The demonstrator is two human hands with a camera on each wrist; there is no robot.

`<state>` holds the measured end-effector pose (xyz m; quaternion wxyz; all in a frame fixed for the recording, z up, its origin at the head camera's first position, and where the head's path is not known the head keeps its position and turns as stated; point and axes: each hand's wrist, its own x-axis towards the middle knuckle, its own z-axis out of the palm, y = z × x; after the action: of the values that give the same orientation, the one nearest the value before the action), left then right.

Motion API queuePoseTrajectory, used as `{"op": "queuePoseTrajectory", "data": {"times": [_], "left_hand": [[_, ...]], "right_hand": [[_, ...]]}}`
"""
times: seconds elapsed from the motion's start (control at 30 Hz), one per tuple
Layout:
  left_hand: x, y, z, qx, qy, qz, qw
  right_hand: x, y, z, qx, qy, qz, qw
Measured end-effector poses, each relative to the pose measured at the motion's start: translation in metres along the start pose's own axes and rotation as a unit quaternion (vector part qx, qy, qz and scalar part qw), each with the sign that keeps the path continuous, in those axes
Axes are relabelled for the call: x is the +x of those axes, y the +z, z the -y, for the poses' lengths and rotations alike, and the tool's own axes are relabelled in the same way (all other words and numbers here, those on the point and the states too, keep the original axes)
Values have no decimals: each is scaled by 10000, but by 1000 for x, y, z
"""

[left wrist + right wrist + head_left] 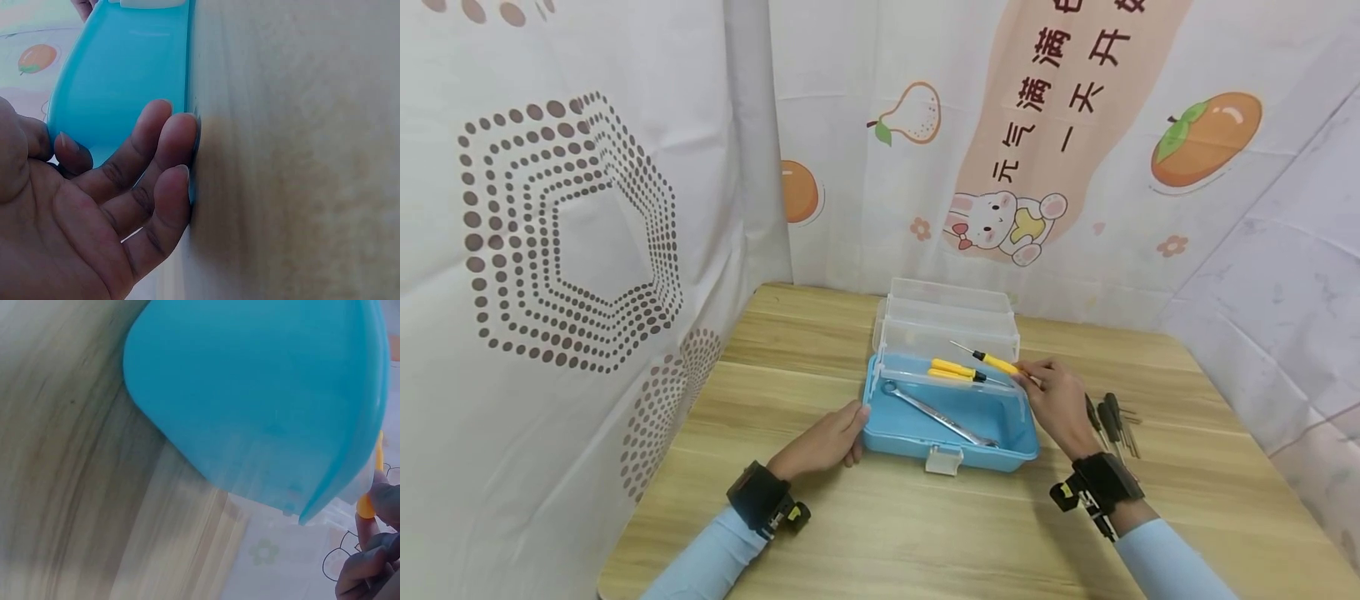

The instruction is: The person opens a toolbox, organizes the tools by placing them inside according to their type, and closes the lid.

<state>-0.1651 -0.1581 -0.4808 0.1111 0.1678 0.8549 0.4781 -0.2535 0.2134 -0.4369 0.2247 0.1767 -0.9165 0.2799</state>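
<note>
A light blue toolbox [917, 442] with its clear lid [951, 308] raised sits on the table. At its left end my left hand [823, 442] holds the rim by the corner, fingers bent against the outer wall in the left wrist view. My right hand [1056, 404] pinches a yellow screwdriver [997, 363] by its handle end, above the box's right side, shaft pointing left. Below it, yellow-handled screwdrivers [951, 367] lie on a translucent tray [917, 379]. A combination wrench [936, 414] lies slantwise in the blue bottom.
Right of the box, partly behind my right hand, lie several dark-handled screwdrivers [1108, 421] and thin metal rods [1129, 429]. A white latch [943, 460] juts from the box front. Printed curtains [850, 233] hang along the back and sides of the wooden table [925, 542].
</note>
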Motion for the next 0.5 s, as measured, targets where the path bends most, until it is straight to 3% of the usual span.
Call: {"op": "queuePoseTrajectory", "data": {"times": [0.5], "left_hand": [[1, 0, 0, -28, 14, 26, 10000]], "right_hand": [[6, 6, 2, -146, 42, 433, 9989]]}}
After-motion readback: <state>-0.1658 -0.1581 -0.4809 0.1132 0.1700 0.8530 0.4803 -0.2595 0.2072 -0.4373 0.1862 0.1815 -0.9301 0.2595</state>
